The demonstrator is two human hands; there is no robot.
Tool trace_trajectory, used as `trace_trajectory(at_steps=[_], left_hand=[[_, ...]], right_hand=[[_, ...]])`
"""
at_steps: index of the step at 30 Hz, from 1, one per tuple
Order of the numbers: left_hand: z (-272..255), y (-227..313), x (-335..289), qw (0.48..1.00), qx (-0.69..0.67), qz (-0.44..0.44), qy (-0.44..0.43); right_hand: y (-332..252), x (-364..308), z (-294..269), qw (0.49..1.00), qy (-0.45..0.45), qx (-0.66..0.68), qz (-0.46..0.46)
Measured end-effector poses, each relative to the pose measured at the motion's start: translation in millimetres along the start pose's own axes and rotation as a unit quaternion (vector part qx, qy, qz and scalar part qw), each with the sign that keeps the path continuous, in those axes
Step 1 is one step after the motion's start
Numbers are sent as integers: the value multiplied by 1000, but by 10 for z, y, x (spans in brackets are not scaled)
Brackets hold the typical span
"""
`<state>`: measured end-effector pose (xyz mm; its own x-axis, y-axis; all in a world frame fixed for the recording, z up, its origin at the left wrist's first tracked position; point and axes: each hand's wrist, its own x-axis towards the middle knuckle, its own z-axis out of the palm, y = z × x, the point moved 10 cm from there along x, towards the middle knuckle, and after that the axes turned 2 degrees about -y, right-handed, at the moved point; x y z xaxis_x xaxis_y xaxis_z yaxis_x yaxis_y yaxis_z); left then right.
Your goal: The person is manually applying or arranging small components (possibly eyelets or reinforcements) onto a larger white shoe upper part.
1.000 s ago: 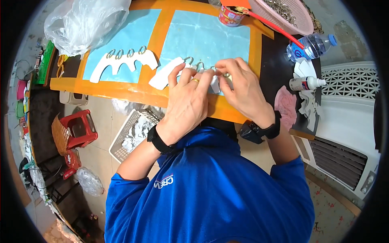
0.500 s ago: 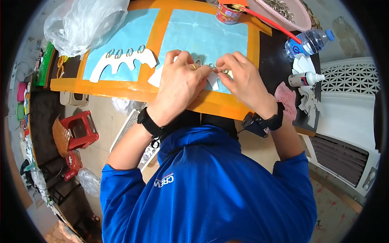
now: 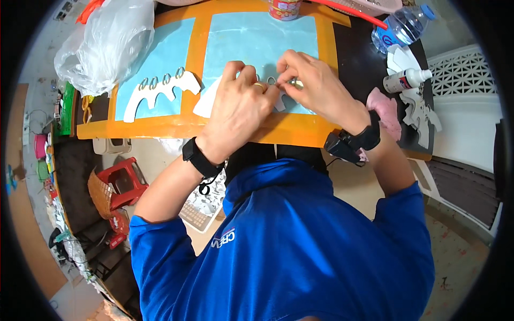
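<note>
My left hand (image 3: 241, 107) is closed over a white scalloped strip (image 3: 205, 102) on the table, its fingers curled and hiding much of it. A metal ring (image 3: 271, 81) stands at the strip's far edge, between my two hands. My right hand (image 3: 317, 85) pinches a small pale, shiny piece (image 3: 295, 83) just right of that ring; its kind is too small to tell. Left of my hands lies a second white scalloped strip (image 3: 140, 100), apart from them, with several metal rings along its upper edge.
Blue sheets bordered by orange tape cover the table (image 3: 257, 37). A crumpled clear plastic bag (image 3: 110, 51) lies at far left, a printed tub (image 3: 284, 9) at the back. On the right are a water bottle (image 3: 399, 29), a small white bottle (image 3: 404, 81), pink cloth (image 3: 384, 112) and white cut pieces (image 3: 413, 115).
The whole view has shifted a little. Both hands stay at the same strip, the right fingers slightly changed in their pinch near the ring. The left strip lies as before.
</note>
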<state>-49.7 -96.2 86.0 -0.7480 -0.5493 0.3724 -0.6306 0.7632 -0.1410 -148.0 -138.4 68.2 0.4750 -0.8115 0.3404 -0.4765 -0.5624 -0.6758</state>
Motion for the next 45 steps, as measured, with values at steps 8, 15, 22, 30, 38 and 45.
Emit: trace_trajectory(at_steps=[8, 15, 22, 30, 38, 45], left_hand=[[37, 137, 26, 998, 48, 26, -23], [120, -122, 35, 998, -41, -40, -23], [108, -234, 12, 989, -125, -82, -9], [121, -291, -45, 983, -155, -100, -14], [-6, -340, -89, 968, -225, -111, 22], [123, -320, -164, 977, -159, -141, 30]], right_hand=[[41, -29, -4, 1000, 0, 16, -4], [37, -95, 19, 1000, -21, 3, -5], [-110, -114, 68, 998, -1, -55, -28], [-133, -113, 119, 995, 14, -92, -27], [-197, -80, 90, 995, 17, -78, -61], [-186, -102, 104, 989, 12, -123, -80]])
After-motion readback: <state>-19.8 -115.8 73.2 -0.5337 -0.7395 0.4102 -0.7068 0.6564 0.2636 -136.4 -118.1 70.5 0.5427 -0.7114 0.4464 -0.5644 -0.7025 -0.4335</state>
